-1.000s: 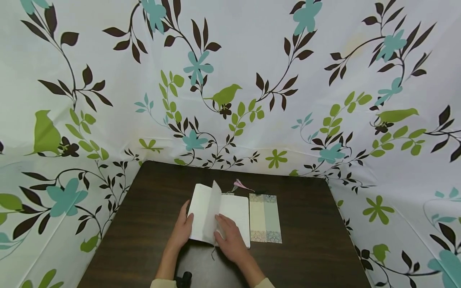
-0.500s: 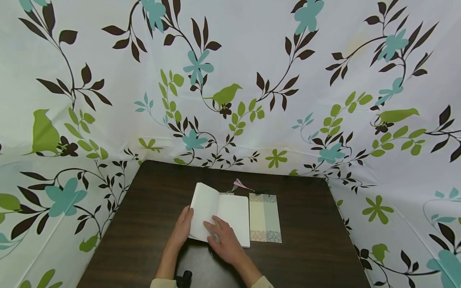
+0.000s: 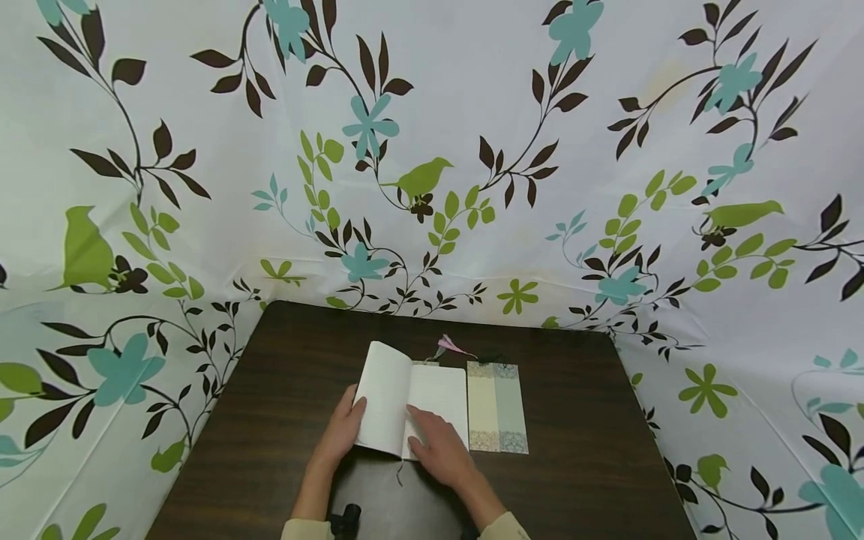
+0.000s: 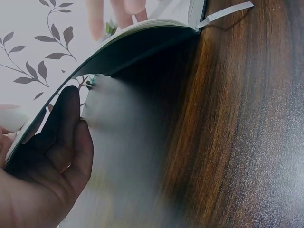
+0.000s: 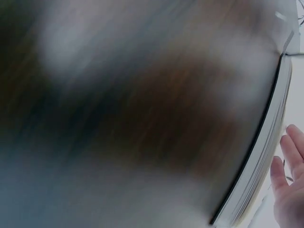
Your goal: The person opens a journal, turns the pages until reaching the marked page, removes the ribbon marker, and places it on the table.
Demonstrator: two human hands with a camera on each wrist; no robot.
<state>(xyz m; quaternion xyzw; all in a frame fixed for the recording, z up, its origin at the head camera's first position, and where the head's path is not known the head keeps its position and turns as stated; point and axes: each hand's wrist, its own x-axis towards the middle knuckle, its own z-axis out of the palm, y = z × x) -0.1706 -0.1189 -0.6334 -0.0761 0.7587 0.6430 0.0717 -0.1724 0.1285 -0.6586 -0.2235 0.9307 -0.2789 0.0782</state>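
Observation:
An open notebook (image 3: 385, 390) with white pages lies in front of me in the head view, its left side raised off the table. My left hand (image 3: 340, 431) grips the outer left edge, thumb on the page. In the left wrist view the fingers (image 4: 71, 111) show behind the dark cover (image 4: 126, 54). A thin ribbon (image 4: 225, 13) hangs out at the spine. My right hand (image 3: 442, 448) rests over the right page near the middle fold, fingers extended. In the right wrist view that hand (image 5: 292, 190) is beside the stacked page edges (image 5: 254, 175).
Right of the notebook lie two patterned paper strips (image 3: 496, 409), one cream and one pale green, side by side. A pink tassel (image 3: 451, 345) sits behind the notebook on the dark wooden table (image 3: 574, 420). A leaf-and-bird printed cloth (image 3: 459, 90) surrounds the table.
A page that stood upright at the fold now lies over on the left side. My right hand went left with it, then came back to the right page. The left hand kept its grip.

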